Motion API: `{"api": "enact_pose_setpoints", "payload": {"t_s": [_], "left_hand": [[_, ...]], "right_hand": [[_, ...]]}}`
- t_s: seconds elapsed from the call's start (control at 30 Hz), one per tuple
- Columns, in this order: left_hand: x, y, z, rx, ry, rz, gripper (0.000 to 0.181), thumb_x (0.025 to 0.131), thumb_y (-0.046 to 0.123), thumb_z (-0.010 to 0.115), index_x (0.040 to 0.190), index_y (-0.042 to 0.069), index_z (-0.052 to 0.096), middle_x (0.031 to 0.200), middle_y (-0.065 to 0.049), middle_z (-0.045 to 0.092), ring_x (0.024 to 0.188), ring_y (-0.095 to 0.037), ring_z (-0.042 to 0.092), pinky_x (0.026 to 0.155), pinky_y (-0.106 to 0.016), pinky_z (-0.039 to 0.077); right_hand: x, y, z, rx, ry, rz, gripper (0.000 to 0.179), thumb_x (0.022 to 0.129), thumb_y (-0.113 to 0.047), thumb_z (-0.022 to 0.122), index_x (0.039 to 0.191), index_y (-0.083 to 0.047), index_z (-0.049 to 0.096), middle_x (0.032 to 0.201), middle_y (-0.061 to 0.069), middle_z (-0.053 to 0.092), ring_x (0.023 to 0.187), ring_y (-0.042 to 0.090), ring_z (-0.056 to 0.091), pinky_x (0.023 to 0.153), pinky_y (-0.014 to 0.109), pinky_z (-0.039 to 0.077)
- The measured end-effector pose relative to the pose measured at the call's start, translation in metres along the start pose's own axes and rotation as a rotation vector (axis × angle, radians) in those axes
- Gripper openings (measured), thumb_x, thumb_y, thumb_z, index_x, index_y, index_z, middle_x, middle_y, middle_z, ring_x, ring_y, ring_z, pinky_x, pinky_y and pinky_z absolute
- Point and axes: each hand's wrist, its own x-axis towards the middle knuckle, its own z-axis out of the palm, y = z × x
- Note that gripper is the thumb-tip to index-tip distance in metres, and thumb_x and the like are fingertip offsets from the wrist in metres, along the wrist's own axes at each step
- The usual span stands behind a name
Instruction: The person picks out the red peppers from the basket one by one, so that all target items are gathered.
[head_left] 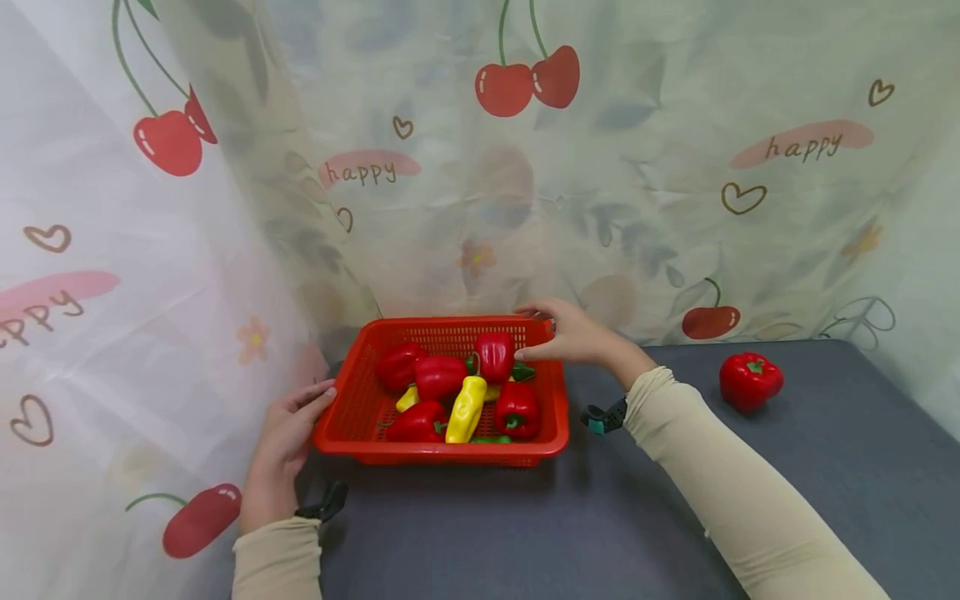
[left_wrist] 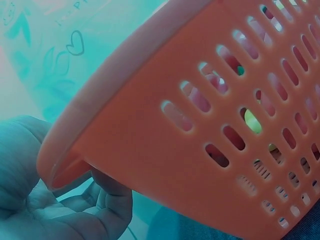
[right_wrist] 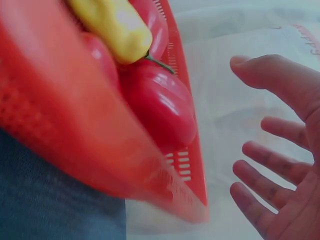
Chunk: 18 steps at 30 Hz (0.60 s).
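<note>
A red plastic basket (head_left: pixel 442 452) with slotted walls holds several red bell peppers (head_left: pixel 440 377), a long yellow pepper (head_left: pixel 467 408) and some partly hidden green and yellow pieces. My left hand (head_left: pixel 288 427) grips the basket's left rim; in the left wrist view its fingers (left_wrist: pixel 112 200) curl beneath the edge. By the back right corner is my right hand (head_left: pixel 573 333). The right wrist view shows that hand's fingers (right_wrist: pixel 272 157) spread, holding nothing, with a gap between them and the basket wall.
A single red bell pepper (head_left: pixel 750 382) sits on the dark grey table (head_left: pixel 862 467) at the right. A patterned curtain (head_left: pixel 637 167) with cherries and hearts hangs behind the table and along its left side.
</note>
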Motion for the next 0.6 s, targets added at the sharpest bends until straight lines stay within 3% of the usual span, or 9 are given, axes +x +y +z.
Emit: {"api": "enact_pose_setpoints", "payload": {"t_s": [0.13, 0.37, 0.6], "left_hand": [[0.0, 0.0, 0.0, -0.003, 0.001, -0.007, 0.022, 0.105, 0.023, 0.069, 0.126, 0.019, 0.076, 0.097, 0.015, 0.073, 0.091, -0.008, 0.071, 0.083, -0.023, 0.062], [0.0, 0.001, 0.0, 0.016, 0.0, -0.022, 0.047, 0.104, 0.027, 0.07, 0.146, 0.007, 0.063, 0.099, 0.016, 0.073, 0.092, -0.007, 0.071, 0.084, -0.022, 0.062], [0.001, 0.0, 0.0, 0.017, 0.01, -0.023, 0.042, 0.104, 0.027, 0.07, 0.142, 0.01, 0.067, 0.099, 0.016, 0.073, 0.092, -0.007, 0.07, 0.084, -0.022, 0.062]], "right_hand": [[0.013, -0.001, 0.006, 0.028, -0.032, 0.003, 0.073, 0.09, -0.027, 0.085, 0.153, -0.008, 0.054, 0.156, 0.018, 0.053, 0.142, 0.043, 0.05, 0.117, 0.064, 0.044], [0.028, -0.002, 0.016, 0.042, -0.088, 0.026, 0.076, 0.09, -0.027, 0.085, 0.154, -0.004, 0.052, 0.155, 0.018, 0.053, 0.142, 0.039, 0.05, 0.12, 0.06, 0.042], [0.036, 0.0, 0.023, 0.054, -0.11, 0.052, 0.075, 0.089, -0.026, 0.086, 0.153, -0.004, 0.054, 0.152, 0.018, 0.056, 0.141, 0.038, 0.051, 0.119, 0.058, 0.044]]}}
